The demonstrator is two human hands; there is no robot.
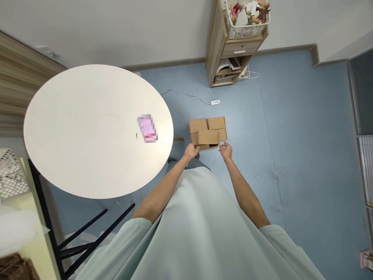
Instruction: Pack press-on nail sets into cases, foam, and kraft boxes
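Note:
A brown cardboard box with folded flaps is in front of me, low over the blue floor; I cannot tell whether it rests on it. One flap lies across its near side, above a dark gap. My left hand is closed on the box's near left corner, fingers bent against the cardboard. Just off the near right corner is my right hand, its fingers slightly bent and apart, with nothing visible in them.
A white oval table stands at my left, a blurred pink item on it. Beyond the box, a power strip and its cable lie on the floor. A wooden cabinet bearing a white basket stands against the wall.

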